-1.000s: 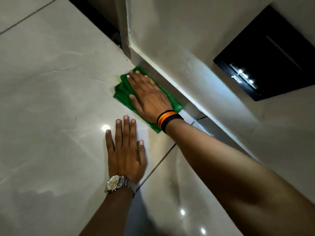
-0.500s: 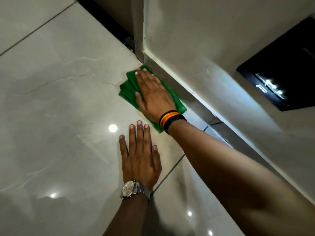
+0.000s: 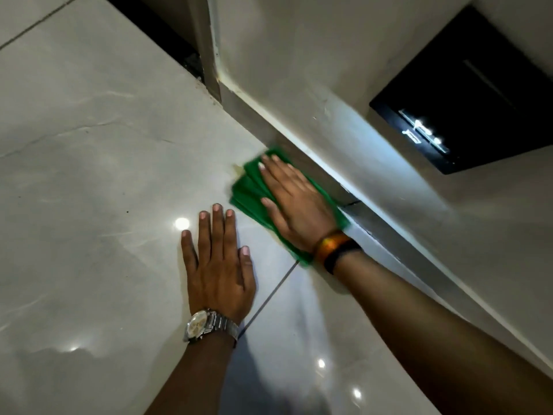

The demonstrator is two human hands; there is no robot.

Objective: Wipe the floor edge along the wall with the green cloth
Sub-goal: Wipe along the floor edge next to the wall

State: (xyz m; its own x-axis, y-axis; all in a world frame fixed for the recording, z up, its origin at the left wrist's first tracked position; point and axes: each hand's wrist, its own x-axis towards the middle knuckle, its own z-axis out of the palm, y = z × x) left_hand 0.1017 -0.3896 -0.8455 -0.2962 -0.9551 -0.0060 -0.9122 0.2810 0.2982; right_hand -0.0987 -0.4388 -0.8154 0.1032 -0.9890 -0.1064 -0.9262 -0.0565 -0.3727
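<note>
Step in hand: wiping pass along floor edge at skirting, under way. Green cloth: folded, flat on floor tile, far edge against skirting. Right hand: grip released, palm and spread fingers pressing cloth down, nothing clenched. Left hand: flat on bare tile just beside cloth, bracing, holding nothing. Next move, as judged: steady downward pressure, slide kept tight to wall.
</note>
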